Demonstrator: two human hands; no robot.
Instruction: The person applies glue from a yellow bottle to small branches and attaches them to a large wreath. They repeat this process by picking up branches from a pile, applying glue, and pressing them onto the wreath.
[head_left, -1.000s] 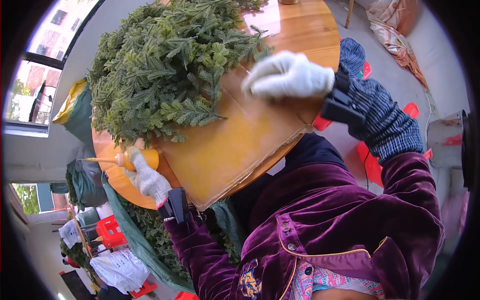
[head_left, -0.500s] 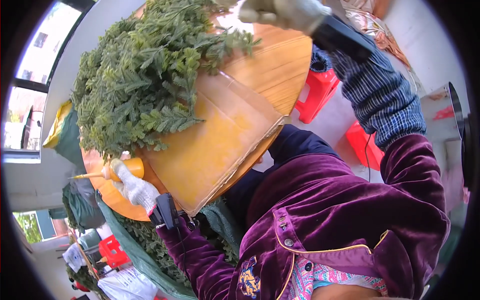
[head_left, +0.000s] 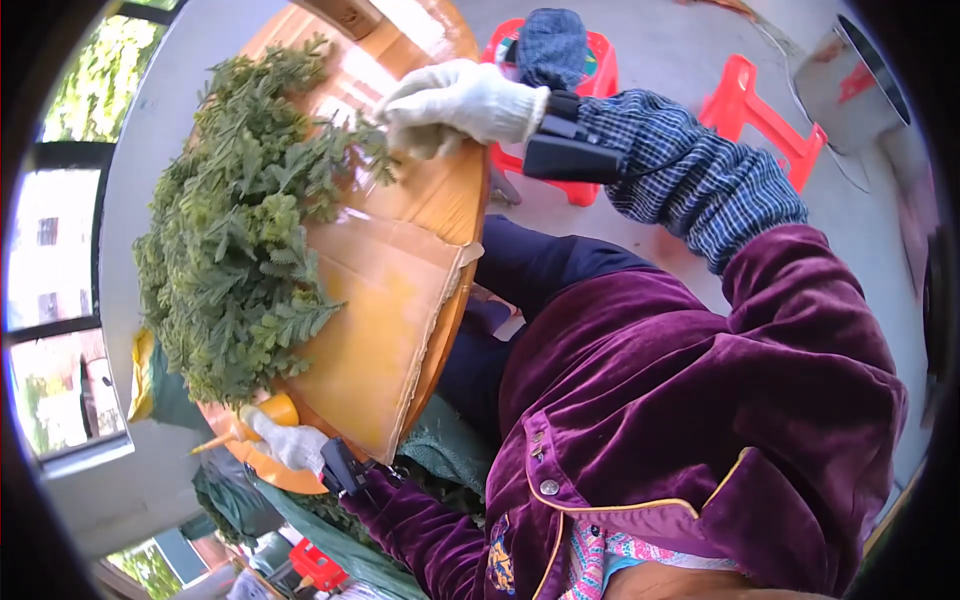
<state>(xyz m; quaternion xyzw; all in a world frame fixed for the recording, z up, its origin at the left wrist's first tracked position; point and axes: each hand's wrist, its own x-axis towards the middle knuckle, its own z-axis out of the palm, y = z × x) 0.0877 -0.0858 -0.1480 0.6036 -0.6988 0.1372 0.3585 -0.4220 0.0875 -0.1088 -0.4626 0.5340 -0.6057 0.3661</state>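
My left hand point(head_left: 292, 446), in a white knit glove, is wrapped round a yellow squeeze bottle point(head_left: 272, 411) with a long thin nozzle pointing left. Over the round wooden table, my right hand point(head_left: 455, 108) wears a white glove too. Its fingers are bent together at the tip of a green sprig point(head_left: 372, 150); whether they grip it or something small is hidden. A large heap of feathery green artificial foliage point(head_left: 240, 230) covers the table's left side. Beside it lies a flat cardboard sheet point(head_left: 385, 310) stained yellow, close to the table edge nearest me.
The wooden table point(head_left: 440, 205) has a brown object point(head_left: 345, 14) at its far edge. Red plastic stools point(head_left: 745, 105) stand to the right, one with a dark blue cloth item point(head_left: 552, 48) on it. A metal bin point(head_left: 850, 90) is farther right. Green sacking point(head_left: 440, 445) hangs below the table.
My view has turned, shifting the table left in the picture. My right hand has come nearer the sprig from the far table edge. My left hand keeps hold of the bottle.
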